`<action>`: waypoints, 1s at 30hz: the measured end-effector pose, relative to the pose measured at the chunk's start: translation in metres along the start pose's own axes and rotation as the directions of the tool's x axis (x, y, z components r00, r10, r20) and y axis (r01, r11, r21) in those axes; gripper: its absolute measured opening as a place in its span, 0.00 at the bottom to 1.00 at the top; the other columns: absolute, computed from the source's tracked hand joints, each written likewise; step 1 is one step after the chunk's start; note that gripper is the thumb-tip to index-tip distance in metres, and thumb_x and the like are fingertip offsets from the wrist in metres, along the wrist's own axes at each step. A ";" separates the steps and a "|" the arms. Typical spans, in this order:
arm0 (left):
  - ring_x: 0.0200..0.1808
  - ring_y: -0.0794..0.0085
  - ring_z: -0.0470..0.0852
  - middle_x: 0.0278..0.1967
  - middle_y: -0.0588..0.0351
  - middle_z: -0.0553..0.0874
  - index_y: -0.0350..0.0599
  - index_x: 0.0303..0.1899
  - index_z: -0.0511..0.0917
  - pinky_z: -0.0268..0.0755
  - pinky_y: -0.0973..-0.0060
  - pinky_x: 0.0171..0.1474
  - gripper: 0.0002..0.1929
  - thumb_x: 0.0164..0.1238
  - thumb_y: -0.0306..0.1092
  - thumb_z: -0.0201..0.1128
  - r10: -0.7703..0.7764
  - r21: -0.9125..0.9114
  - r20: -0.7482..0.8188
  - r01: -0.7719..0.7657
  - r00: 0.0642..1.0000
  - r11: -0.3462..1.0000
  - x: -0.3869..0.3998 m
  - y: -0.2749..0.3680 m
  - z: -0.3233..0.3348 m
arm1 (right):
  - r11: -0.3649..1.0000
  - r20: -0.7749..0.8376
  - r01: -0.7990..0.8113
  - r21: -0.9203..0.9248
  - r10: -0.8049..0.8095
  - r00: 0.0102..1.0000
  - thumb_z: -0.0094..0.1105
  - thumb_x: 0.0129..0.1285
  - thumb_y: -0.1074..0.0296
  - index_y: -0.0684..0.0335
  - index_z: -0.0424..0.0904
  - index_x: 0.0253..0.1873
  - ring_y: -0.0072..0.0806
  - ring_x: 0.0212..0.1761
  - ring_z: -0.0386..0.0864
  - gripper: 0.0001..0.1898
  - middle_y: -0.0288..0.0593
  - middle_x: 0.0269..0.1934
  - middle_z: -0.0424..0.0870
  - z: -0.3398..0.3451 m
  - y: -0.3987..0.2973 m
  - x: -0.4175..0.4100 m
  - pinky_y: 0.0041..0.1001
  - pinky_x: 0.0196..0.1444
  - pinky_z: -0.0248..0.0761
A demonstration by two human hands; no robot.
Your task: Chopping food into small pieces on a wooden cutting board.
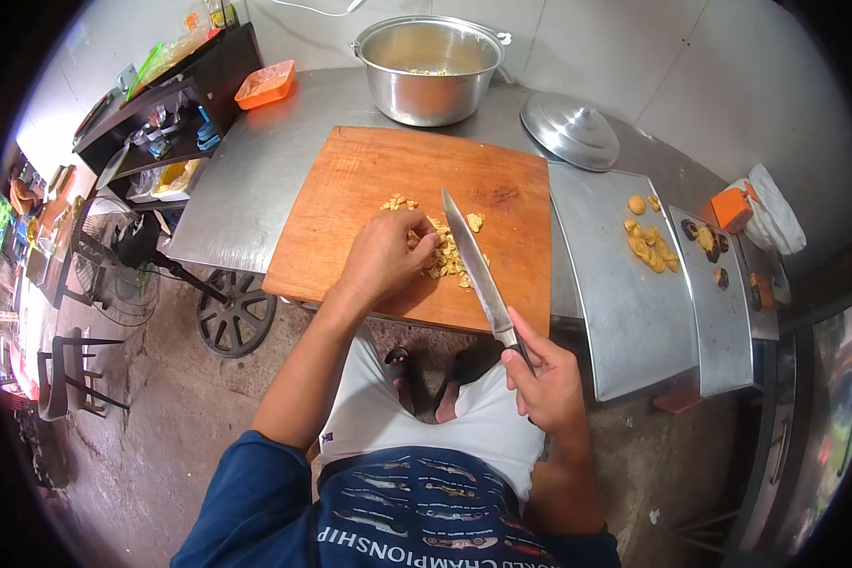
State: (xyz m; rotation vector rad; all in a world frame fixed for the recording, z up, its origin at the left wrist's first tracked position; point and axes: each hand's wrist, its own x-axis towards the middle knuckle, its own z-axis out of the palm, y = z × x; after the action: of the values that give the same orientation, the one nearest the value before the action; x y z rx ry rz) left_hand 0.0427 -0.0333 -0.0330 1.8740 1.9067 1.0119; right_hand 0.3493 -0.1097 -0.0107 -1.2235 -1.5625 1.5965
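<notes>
My right hand [545, 380] grips a large kitchen knife [474, 266] by its dark handle. The blade slants up and to the left over a wooden cutting board [348, 177], beside a heap of chopped yellowish food pieces [449, 259]. At the left side of this heap is my left hand [387, 252], its fingers curled down among the pieces; whether it pinches any is hidden. Smaller clusters of the same food lie above the left hand and to the right of the blade.
Behind the board stands a metal pot [429, 92] with some pieces inside, and its lid [571, 131] lies to the right. Metal trays [628, 312] at the right hold yellow lumps [652, 245] and darker browned pieces [710, 241]. An orange basket [266, 84] sits back left; a fan [124, 248] stands left.
</notes>
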 end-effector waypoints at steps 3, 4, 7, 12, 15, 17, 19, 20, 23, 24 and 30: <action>0.52 0.49 0.93 0.45 0.45 0.95 0.42 0.50 0.97 0.85 0.54 0.60 0.10 0.77 0.36 0.75 0.157 0.156 -0.046 -0.148 0.987 0.977 0.000 -0.009 -0.001 | 1.000 -0.047 -0.019 -0.001 0.019 0.999 0.66 0.86 0.75 0.59 0.75 0.90 0.11 0.21 0.69 0.31 0.30 0.30 0.83 -0.007 0.000 -0.005 0.21 0.23 0.65; 0.52 0.49 0.93 0.45 0.45 0.95 0.42 0.50 0.97 0.85 0.54 0.60 0.10 0.77 0.36 0.75 0.158 0.156 -0.045 -0.149 0.986 0.976 0.002 -0.006 -0.002 | 1.000 -0.048 -0.019 0.000 0.019 0.999 0.66 0.86 0.75 0.59 0.75 0.90 0.11 0.21 0.69 0.31 0.30 0.30 0.83 -0.011 0.003 -0.007 0.21 0.23 0.65; 0.57 0.47 0.92 0.49 0.46 0.95 0.44 0.51 0.97 0.84 0.53 0.65 0.10 0.76 0.34 0.74 0.136 0.193 -0.010 -0.132 0.991 0.972 0.021 0.012 -0.003 | 1.000 -0.110 -0.006 0.006 0.007 0.994 0.65 0.85 0.76 0.59 0.75 0.90 0.11 0.20 0.69 0.32 0.31 0.30 0.82 -0.025 0.008 -0.013 0.21 0.23 0.64; 0.56 0.44 0.92 0.51 0.44 0.95 0.46 0.50 0.96 0.85 0.52 0.63 0.09 0.76 0.34 0.73 0.425 0.121 0.176 -0.448 0.888 0.886 0.069 0.026 0.017 | 0.999 -0.216 -0.010 0.035 0.017 0.976 0.64 0.85 0.76 0.60 0.75 0.89 0.12 0.19 0.68 0.32 0.31 0.29 0.82 -0.034 0.004 -0.023 0.21 0.22 0.64; 0.54 0.44 0.93 0.48 0.43 0.95 0.45 0.48 0.94 0.86 0.50 0.60 0.08 0.77 0.35 0.73 0.330 0.256 0.387 -0.444 0.861 0.859 0.087 0.026 0.024 | 1.000 -0.233 -0.005 0.028 0.011 0.972 0.64 0.85 0.76 0.60 0.75 0.89 0.12 0.19 0.68 0.32 0.31 0.29 0.82 -0.037 0.009 -0.029 0.21 0.22 0.64; 0.52 0.44 0.94 0.47 0.43 0.95 0.44 0.46 0.93 0.87 0.51 0.58 0.07 0.76 0.36 0.73 0.330 0.232 0.342 -0.420 0.880 0.877 0.091 0.019 0.022 | 1.000 -0.234 -0.006 0.028 0.012 0.972 0.64 0.85 0.76 0.60 0.75 0.89 0.12 0.19 0.68 0.32 0.31 0.29 0.82 -0.037 0.011 -0.031 0.21 0.22 0.64; 0.50 0.44 0.94 0.46 0.43 0.96 0.43 0.43 0.92 0.87 0.51 0.57 0.08 0.75 0.36 0.73 0.324 0.207 0.300 -0.393 0.897 0.896 0.088 0.015 0.013 | 0.999 -0.250 -0.022 0.033 0.029 0.968 0.65 0.85 0.76 0.61 0.75 0.89 0.12 0.19 0.67 0.32 0.30 0.28 0.82 -0.037 0.012 -0.032 0.21 0.22 0.63; 0.49 0.45 0.95 0.45 0.43 0.96 0.42 0.44 0.93 0.87 0.52 0.56 0.08 0.75 0.37 0.74 0.284 0.161 0.245 -0.328 0.927 0.931 0.084 0.010 0.005 | 0.999 -0.244 -0.023 0.033 0.030 0.969 0.65 0.85 0.76 0.61 0.75 0.89 0.12 0.19 0.67 0.32 0.30 0.28 0.82 -0.035 0.012 -0.032 0.21 0.22 0.63; 0.49 0.47 0.96 0.45 0.43 0.97 0.43 0.44 0.93 0.87 0.54 0.55 0.09 0.75 0.37 0.73 0.172 0.117 0.164 -0.192 0.971 0.974 0.048 0.015 -0.043 | 0.999 -0.207 -0.027 0.040 0.034 0.978 0.65 0.84 0.76 0.60 0.76 0.89 0.11 0.20 0.68 0.31 0.30 0.28 0.82 -0.026 0.014 -0.029 0.21 0.22 0.64; 0.51 0.48 0.97 0.45 0.43 0.97 0.43 0.45 0.94 0.88 0.54 0.55 0.08 0.75 0.36 0.72 0.114 0.113 0.138 -0.130 0.984 0.985 0.030 0.015 -0.051 | 0.999 -0.171 -0.040 0.015 0.042 0.984 0.65 0.84 0.76 0.59 0.77 0.88 0.11 0.20 0.69 0.31 0.30 0.28 0.81 -0.022 0.014 -0.028 0.21 0.22 0.65; 0.45 0.51 0.93 0.39 0.49 0.94 0.45 0.46 0.96 0.87 0.55 0.53 0.07 0.74 0.35 0.76 0.011 0.049 -0.065 -0.008 0.998 0.999 -0.052 -0.018 -0.027 | 0.979 -0.012 0.069 -0.194 -0.073 0.997 0.69 0.81 0.76 0.62 0.82 0.84 0.21 0.30 0.80 0.29 0.40 0.34 0.92 0.002 0.011 -0.006 0.26 0.38 0.76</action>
State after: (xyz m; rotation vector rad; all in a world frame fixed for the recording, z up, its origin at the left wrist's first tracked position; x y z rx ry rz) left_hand 0.0176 -0.0885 -0.0395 1.9005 1.9776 1.0517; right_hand 0.3521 -0.1172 -0.0206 -1.2645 -1.7621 1.4098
